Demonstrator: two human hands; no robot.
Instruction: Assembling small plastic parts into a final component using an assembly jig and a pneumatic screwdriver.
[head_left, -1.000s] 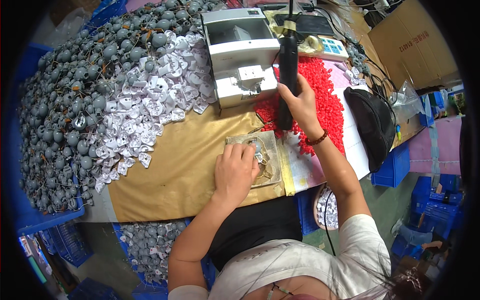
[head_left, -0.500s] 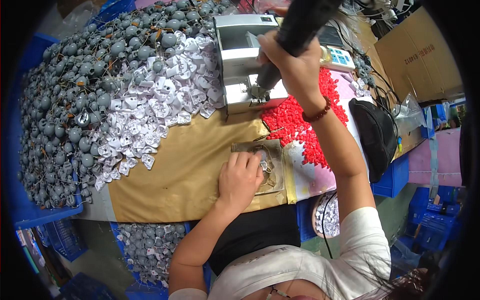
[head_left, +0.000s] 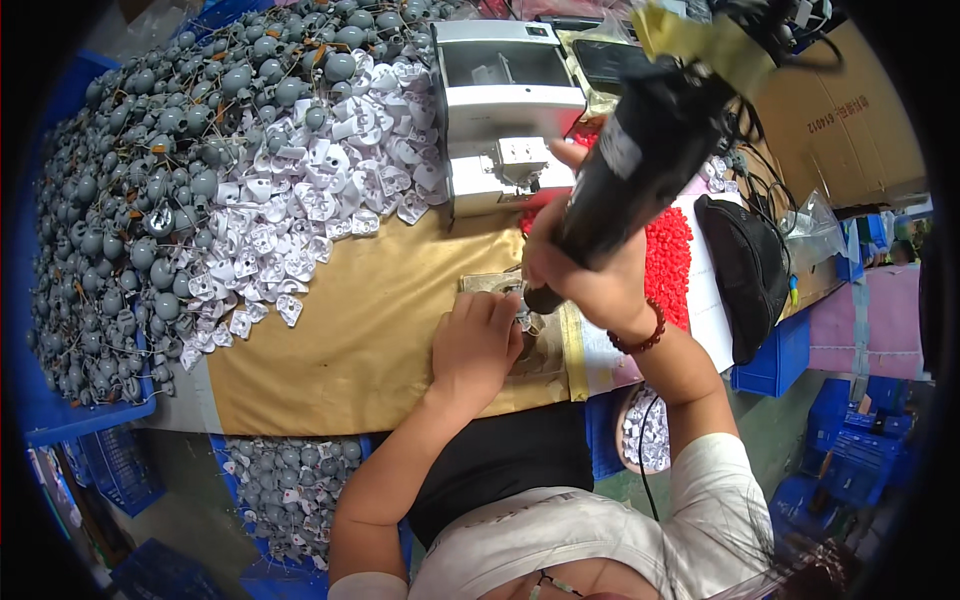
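Observation:
My right hand (head_left: 605, 285) is wrapped round a thick black electric screwdriver (head_left: 645, 165), which slants down to the left. Its nose end is over the shallow brownish tray (head_left: 545, 365) at the table's front edge, close to the fingertips of my left hand. In that tray lies a small part with thin wire (head_left: 529, 322), mostly covered by fingers and tool. My left hand (head_left: 472, 345) rests at the tray's left side, fingers bent and pressed together on the part. Behind both hands stands a grey-white screw feeder (head_left: 515, 115).
Grey bulb-shaped pieces with wires (head_left: 130, 220) and white plastic housings (head_left: 265, 245) are heaped at left. Red caps (head_left: 668, 265) lie at right, partly behind my right arm, beside a black pouch (head_left: 742, 280). A cardboard box (head_left: 840, 120) stands far right.
My right hand has brought the screwdriver from the screw feeder's front down and toward me, to the tray. My left hand has stayed nearly in place at the tray.

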